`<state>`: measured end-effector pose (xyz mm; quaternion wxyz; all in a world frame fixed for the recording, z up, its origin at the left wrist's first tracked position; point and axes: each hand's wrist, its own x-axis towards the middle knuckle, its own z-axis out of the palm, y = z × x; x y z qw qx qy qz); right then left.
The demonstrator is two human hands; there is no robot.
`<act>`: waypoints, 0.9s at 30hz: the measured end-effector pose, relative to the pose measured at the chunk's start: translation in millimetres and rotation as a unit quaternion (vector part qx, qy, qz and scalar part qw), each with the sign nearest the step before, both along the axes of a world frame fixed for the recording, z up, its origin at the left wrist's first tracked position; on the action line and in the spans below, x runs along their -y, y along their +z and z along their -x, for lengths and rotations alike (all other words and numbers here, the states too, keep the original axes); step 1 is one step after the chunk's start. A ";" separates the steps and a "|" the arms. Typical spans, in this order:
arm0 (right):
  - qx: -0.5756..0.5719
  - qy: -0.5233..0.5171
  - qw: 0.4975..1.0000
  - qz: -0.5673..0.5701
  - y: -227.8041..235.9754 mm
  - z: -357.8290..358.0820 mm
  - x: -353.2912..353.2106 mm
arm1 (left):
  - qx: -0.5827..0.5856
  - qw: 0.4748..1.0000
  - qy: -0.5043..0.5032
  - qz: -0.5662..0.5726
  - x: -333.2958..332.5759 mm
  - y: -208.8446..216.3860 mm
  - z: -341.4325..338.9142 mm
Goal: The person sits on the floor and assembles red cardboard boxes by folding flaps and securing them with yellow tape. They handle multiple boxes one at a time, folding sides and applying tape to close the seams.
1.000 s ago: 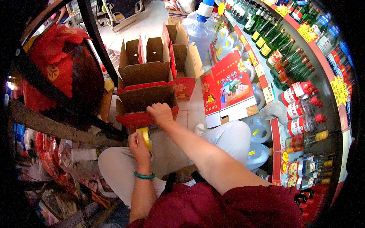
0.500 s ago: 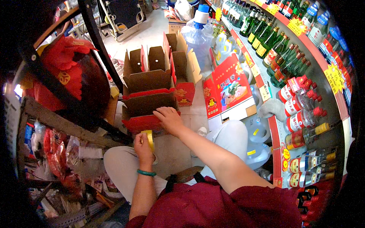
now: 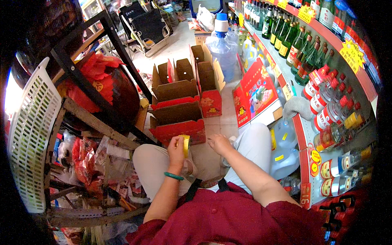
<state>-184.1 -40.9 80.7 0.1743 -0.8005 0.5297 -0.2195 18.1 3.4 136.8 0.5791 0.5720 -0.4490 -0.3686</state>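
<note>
While the person sits low on the floor (image 3: 228,85) with knees spread, the head view shows the left hand (image 3: 176,151) clamped on a roll of yellow tape (image 3: 186,146), held upright at the near side of an open red carton (image 3: 179,134). A green bracelet (image 3: 174,176) rings the left wrist. The right hand (image 3: 220,145) is empty, its fingers loosely bent and apart from the thumb, just right of that carton; whether the fingertips touch it cannot be told.

Directly beyond stands a divided carton (image 3: 176,94) with a brown inside, and to its right a long open-topped carton (image 3: 211,105). Farther right, a printed red cardboard sheet (image 3: 246,99) leans toward the shelf (image 3: 307,161), which carries rows of glass bottles (image 3: 279,45) and a grey glove-like cloth (image 3: 296,107). Pale blue jugs (image 3: 281,163) stand below it, near the right knee. A white slotted basket (image 3: 29,143) tilts at far left.
</note>
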 end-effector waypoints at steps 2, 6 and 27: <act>-0.041 0.018 0.998 -0.034 6.1 2.8 -2.5 | -0.011 1.000 -0.007 -0.011 -4.1 -0.4 1.7; -0.051 0.008 0.997 -0.049 2.8 4.1 -5.3 | -0.015 0.999 -0.020 -0.022 -7.4 -0.5 4.1; -0.050 -0.030 0.995 -0.080 1.1 21.9 7.5 | -0.012 0.998 -0.052 -0.030 14.8 7.4 3.4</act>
